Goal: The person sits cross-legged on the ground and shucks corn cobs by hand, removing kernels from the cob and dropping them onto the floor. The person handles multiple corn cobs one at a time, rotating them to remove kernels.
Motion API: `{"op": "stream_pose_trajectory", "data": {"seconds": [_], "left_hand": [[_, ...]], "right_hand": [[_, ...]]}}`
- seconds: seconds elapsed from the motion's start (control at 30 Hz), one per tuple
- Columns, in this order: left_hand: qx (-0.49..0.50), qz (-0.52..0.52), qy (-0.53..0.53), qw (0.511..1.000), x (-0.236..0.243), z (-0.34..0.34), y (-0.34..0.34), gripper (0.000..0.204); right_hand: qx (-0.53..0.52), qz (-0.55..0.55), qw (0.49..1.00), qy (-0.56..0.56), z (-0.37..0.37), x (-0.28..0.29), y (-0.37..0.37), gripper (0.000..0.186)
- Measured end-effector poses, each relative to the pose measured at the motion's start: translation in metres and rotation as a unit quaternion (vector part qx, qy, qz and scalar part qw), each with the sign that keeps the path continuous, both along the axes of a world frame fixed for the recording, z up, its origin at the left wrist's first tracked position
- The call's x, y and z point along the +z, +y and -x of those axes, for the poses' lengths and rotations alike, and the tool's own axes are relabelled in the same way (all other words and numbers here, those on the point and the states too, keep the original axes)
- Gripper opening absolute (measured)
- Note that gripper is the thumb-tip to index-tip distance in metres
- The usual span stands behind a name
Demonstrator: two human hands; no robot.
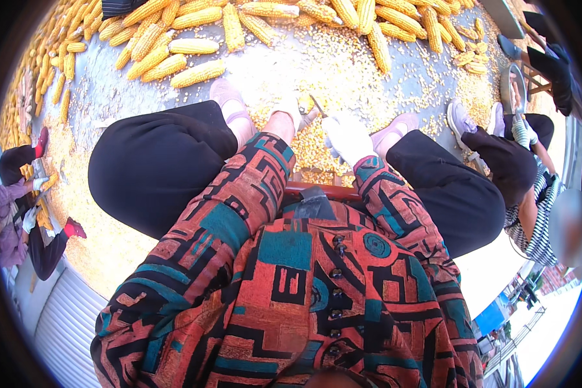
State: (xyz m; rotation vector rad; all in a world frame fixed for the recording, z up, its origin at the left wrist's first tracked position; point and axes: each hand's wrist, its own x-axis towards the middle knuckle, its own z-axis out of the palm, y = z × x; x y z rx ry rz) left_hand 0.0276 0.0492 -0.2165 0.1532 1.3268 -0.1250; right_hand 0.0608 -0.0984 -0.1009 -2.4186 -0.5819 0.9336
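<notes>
My left hand (287, 111), in a white glove, is closed around an ear of corn (305, 102), mostly hidden by the glove and the glare. Just to its right, my right hand (346, 137), also gloved in white, grips a thin dark metal tool (317, 105). The tool's tip points up and left toward the corn; its handle is covered by the glove. Loose yellow kernels (313, 152) lie thick on the ground below both hands, between my feet.
Whole corn ears (198, 74) are piled at the far side and along the left. A red-brown wooden edge (323, 190) is close before my body. One co-worker (530, 194) sits at the right, near a round-rimmed object (506, 88); another co-worker (16, 213) handles corn at the left.
</notes>
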Motion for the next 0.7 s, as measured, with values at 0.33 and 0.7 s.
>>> {"op": "stream_pose_trajectory", "data": {"seconds": [0.33,0.7], "left_hand": [[0.089,0.158,-0.029,0.983,-0.029,0.004,-0.008,0.044],[0.179,0.08,0.003,0.981,-0.069,0.017,-0.024,0.03]], "right_hand": [[-0.102,0.013,0.975,0.198,-0.009,0.033,0.008,0.026],[-0.104,0.032,0.964,0.241,0.009,0.056,0.01,0.026]]}}
